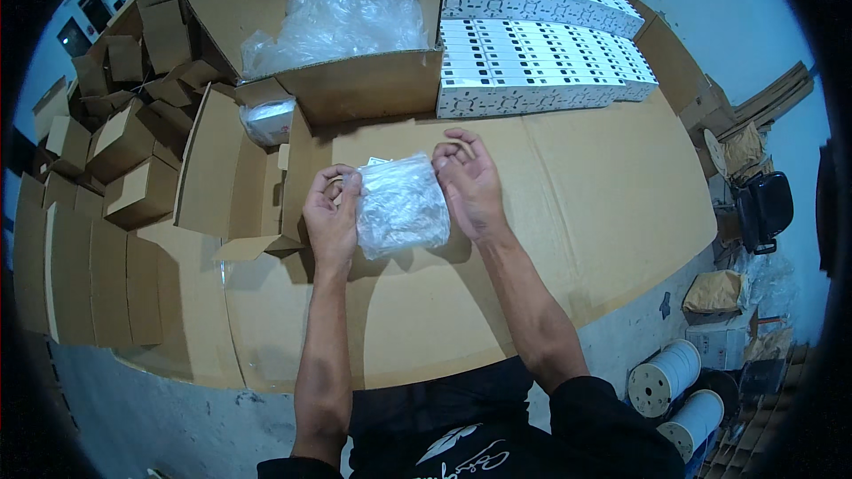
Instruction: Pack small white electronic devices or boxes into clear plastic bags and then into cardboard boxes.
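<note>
In front of me, above the cardboard-covered table, is a squarish package wrapped in clear bubble wrap [402,206]. A bit of white shows at its top edge. My left hand [333,213] pinches its left edge between thumb and fingers. Beside the upper right corner is my right hand [470,182], its fingers loosely bent and apart; the fingertips come close to the wrap, and whether they touch it I cannot tell. Just left of my left hand stands an open cardboard box [235,168], with another wrapped white item [269,121] at its far end.
A large open carton [364,89] holding clear plastic wrap [342,22] stands at the back. To its right are rows of stacked white boxes [532,93]. Several brown cartons [133,146] are piled at left. White spools [664,379] sit on the floor at lower right.
</note>
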A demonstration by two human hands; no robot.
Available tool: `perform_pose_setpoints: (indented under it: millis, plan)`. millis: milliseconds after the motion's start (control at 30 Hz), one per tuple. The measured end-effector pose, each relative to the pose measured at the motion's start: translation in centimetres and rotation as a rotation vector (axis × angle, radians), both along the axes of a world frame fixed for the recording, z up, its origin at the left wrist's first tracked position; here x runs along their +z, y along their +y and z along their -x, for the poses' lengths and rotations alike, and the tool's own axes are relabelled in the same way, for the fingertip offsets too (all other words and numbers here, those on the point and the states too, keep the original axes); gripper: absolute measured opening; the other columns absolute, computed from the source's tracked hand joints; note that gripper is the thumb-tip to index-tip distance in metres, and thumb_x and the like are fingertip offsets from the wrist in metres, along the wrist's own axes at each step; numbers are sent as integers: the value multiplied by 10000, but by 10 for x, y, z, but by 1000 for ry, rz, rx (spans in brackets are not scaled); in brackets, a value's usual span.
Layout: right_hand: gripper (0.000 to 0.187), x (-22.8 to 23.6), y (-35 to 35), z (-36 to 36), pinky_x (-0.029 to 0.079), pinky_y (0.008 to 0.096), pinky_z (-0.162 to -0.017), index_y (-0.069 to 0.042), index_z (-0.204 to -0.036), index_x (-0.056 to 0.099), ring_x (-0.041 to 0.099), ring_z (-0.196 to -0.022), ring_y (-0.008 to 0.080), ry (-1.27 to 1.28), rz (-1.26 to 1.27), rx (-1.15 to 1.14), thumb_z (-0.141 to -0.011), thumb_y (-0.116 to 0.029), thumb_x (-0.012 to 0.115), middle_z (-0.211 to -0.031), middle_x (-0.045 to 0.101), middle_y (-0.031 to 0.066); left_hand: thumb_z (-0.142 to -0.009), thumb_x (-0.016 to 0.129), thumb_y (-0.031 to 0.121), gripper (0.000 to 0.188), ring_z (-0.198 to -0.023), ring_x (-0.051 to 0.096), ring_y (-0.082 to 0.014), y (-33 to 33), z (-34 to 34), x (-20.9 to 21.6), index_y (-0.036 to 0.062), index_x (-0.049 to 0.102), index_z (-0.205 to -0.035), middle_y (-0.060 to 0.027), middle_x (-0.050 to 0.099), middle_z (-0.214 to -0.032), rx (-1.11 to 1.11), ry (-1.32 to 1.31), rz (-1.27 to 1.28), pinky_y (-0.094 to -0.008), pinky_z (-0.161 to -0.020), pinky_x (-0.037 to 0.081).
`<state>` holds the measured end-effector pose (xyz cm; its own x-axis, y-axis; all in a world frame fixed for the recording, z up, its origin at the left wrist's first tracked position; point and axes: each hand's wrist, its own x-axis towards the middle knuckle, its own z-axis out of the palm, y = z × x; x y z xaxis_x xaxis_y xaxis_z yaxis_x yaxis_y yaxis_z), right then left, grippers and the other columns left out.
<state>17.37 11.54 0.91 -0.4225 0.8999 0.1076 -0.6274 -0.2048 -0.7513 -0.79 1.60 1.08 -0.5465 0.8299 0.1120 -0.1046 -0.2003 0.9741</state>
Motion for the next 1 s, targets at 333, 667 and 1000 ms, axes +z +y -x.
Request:
perform_pose_setpoints:
  millis: [333, 667, 1000]
  plan:
    - [247, 24, -11, -5, 498, 411, -982, -39, -1112, 720, 563, -1245, 320, -719, -1145, -253, -866, -43, 696, -1263, 658, 151, -1046, 612, 185, 179, -729, 565, -40, -6, 6, 4, 25, 600, -1126, -27, 665, -856, -55, -158, 96, -193, -608, 441]
    - [175, 11, -20, 8, 500, 286, -722, 25, -1068, 704, 605, -792, 99, -661, -400, -107, -1013, -107, 603, -869, 697, 58, -1038, 622, 283, 348, -959, 610, -119, -6, -7, 12, -7, 622, -1230, -91, 673, -1075, 15, 165, -144, -304, -844, 495]
    - [168, 26, -21, -1, 503, 286, -751, -2, -1049, 712, 596, -814, 103, -702, -363, 126, -988, -154, 675, -892, 692, 36, -961, 737, 151, 164, -812, 612, -66, -10, -14, 13, 12, 703, -1041, 2, 692, -911, -153, 142, 42, -232, -736, 498]
